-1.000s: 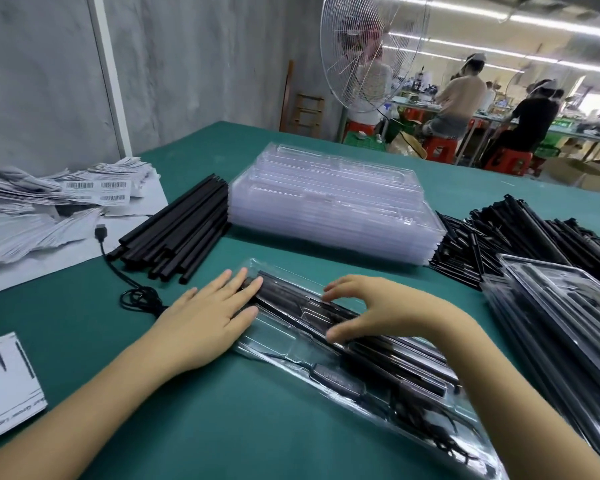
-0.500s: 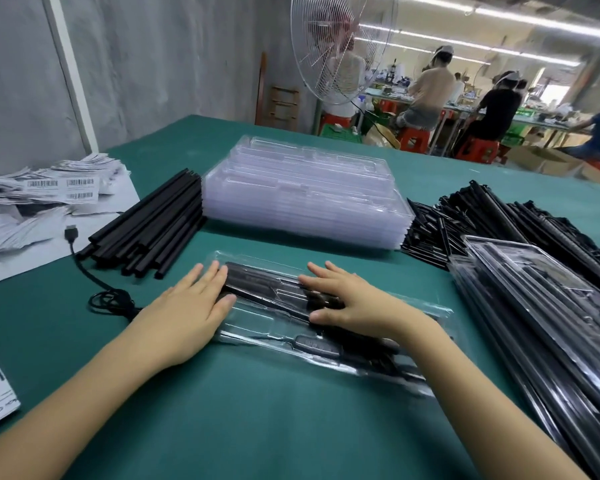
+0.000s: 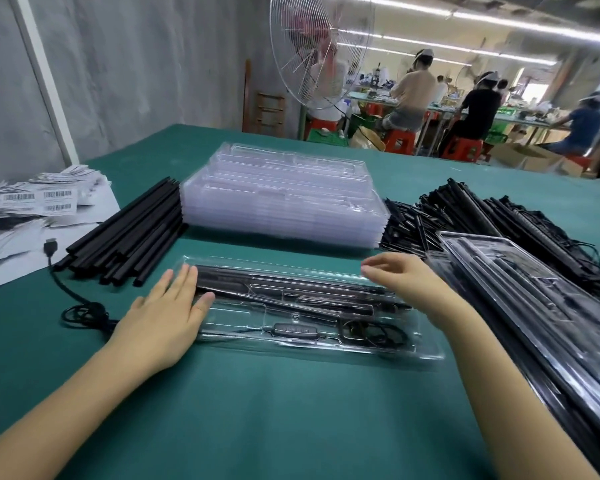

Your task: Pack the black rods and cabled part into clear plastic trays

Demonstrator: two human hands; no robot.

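Observation:
A clear plastic tray (image 3: 426, 353) lies across the green table in front of me. Inside it lie black rods (image 3: 291, 292) and a cabled part (image 3: 297, 330) with a coiled cable at its right end. My left hand (image 3: 167, 317) lies flat on the tray's left end, fingers straight. Over the tray's right end my right hand (image 3: 406, 282) has its fingers loosely bent; whether it touches the tray is unclear. A pile of loose black rods (image 3: 132, 237) sits at the left. A stack of empty clear trays (image 3: 281, 199) stands behind.
Filled trays (image 3: 520, 289) are stacked at the right over a heap of black cabled parts (image 3: 465, 213). A loose black USB cable (image 3: 80, 310) lies at the left beside barcode labels (image 3: 49, 199). A fan (image 3: 321, 46) and seated workers (image 3: 413, 95) are beyond the table.
The tray has swung to lie straight across in front of me. My right hand slid from the tray's middle to its right end. My left hand stayed on the left end.

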